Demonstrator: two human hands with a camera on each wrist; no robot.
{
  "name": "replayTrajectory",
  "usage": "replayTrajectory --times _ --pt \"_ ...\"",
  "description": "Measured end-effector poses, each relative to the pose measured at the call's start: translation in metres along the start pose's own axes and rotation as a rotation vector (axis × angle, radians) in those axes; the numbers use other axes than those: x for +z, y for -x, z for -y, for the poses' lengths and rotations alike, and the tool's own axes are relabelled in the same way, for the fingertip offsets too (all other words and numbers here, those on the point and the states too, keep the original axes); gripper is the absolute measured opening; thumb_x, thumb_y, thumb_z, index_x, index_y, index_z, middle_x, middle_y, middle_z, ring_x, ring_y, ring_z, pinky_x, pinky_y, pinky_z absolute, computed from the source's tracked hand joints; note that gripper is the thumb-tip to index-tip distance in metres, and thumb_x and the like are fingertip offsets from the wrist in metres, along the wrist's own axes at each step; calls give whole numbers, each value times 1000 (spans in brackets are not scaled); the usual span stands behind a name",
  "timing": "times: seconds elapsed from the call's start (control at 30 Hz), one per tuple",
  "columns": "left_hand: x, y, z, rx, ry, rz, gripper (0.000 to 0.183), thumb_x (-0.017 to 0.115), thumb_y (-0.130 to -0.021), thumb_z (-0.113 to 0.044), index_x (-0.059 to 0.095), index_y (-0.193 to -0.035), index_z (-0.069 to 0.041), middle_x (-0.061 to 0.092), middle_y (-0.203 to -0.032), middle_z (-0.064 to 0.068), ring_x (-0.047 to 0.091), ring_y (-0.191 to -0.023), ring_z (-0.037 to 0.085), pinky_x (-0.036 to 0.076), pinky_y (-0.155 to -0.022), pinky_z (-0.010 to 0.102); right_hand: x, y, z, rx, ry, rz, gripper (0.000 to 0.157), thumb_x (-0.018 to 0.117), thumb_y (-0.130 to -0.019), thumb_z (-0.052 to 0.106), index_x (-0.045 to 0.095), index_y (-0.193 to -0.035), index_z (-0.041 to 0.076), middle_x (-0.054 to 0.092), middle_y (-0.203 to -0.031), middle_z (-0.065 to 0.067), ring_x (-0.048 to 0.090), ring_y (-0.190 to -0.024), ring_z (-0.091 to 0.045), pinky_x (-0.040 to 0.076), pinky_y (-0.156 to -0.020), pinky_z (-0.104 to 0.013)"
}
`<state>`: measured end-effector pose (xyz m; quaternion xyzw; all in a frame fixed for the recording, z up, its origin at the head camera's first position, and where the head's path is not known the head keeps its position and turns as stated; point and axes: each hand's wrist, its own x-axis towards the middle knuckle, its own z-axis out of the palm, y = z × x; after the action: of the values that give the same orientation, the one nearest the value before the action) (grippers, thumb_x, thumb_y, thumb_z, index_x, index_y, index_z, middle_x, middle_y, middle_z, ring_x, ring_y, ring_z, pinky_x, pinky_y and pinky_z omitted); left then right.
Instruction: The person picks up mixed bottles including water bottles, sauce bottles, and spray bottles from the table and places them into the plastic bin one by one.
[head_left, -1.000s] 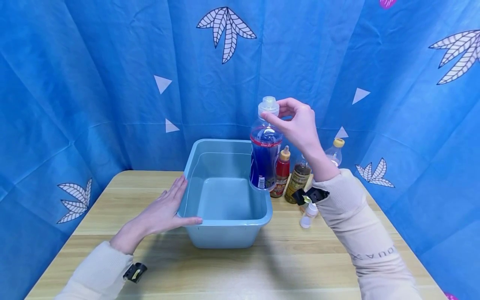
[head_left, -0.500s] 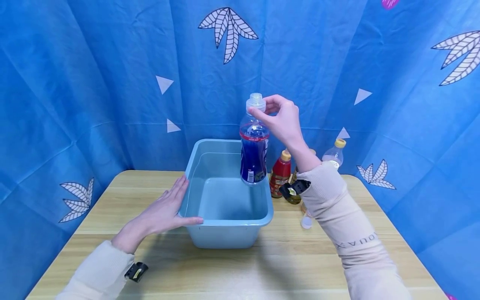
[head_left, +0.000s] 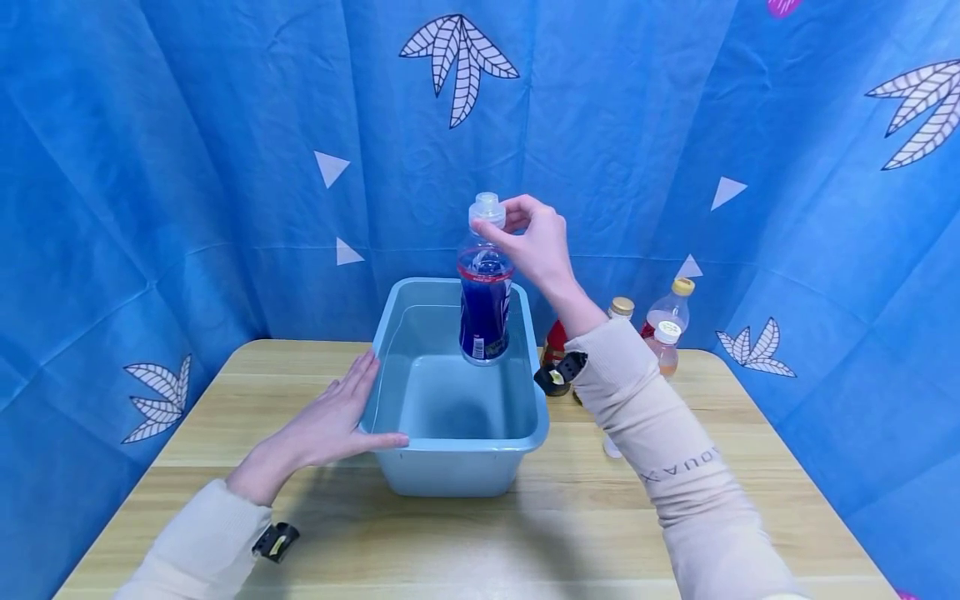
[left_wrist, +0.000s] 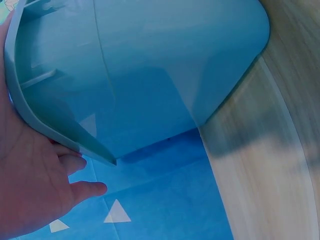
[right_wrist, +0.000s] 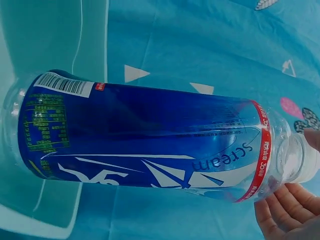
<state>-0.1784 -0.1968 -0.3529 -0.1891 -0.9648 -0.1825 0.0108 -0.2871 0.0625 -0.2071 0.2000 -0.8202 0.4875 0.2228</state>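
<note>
My right hand (head_left: 530, 242) pinches a clear drink bottle (head_left: 484, 308) by its capped neck. The bottle hangs upright over the blue plastic basin (head_left: 465, 446), and in the right wrist view its blue label with a red band and the word "scream" shows. Fingers and thumb meet at the white cap area (right_wrist: 300, 157). On the left, my left hand (head_left: 322, 425) rests on the basin's near left corner, with spread, fairly straight fingers along the rim and the thumb over the front edge. The left wrist view shows that palm against the basin's rim (left_wrist: 30, 117).
Right of the basin several bottles stand on the wooden table (head_left: 637, 517): a red sauce bottle (head_left: 555, 343), a yellow-capped bottle (head_left: 667, 310) and a small white-capped bottle (head_left: 666, 346). My right sleeve partly hides them. A blue curtain (head_left: 262, 167) hangs behind.
My right hand has carried the bottle leftward, from the basin's right rim to over its inside. My left hand has stayed on the corner of the basin.
</note>
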Motion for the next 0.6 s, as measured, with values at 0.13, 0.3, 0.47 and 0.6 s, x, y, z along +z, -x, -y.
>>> replayTrajectory --times 0.13,0.3,0.47,0.6 --pt "0 0 1 -3 -3 3 115 49 -66 -75 5 -141 1 -2 -147 14 3 -133 32 16 -100 57 10 -2 -2 20 -8 3 41 68 -75 38 60 -100 7 62 -89 -3 55 -81 -12 46 -70 -25" --pt "2 0 1 -9 -2 -3 115 49 -66 -75 6 -141 1 -1 -147 15 4 -133 32 16 -100 57 24 -3 -8 27 -19 1 41 68 -75 39 60 -99 7 61 -88 -2 55 -80 -12 46 -69 -24" --pt "2 1 0 -14 -1 -11 115 49 -66 -75 6 -141 0 -1 -147 14 3 -133 32 16 -100 57 38 -4 -17 39 -28 -13 40 68 -75 39 60 -99 8 61 -88 -1 55 -79 -11 46 -68 -24" --pt "4 1 -2 -22 4 -9 115 49 -65 -76 7 -141 0 0 -147 14 4 -133 32 16 -100 57 48 -4 -25 57 -32 -13 41 68 -76 40 59 -100 8 61 -89 -1 54 -80 -11 47 -67 -25"
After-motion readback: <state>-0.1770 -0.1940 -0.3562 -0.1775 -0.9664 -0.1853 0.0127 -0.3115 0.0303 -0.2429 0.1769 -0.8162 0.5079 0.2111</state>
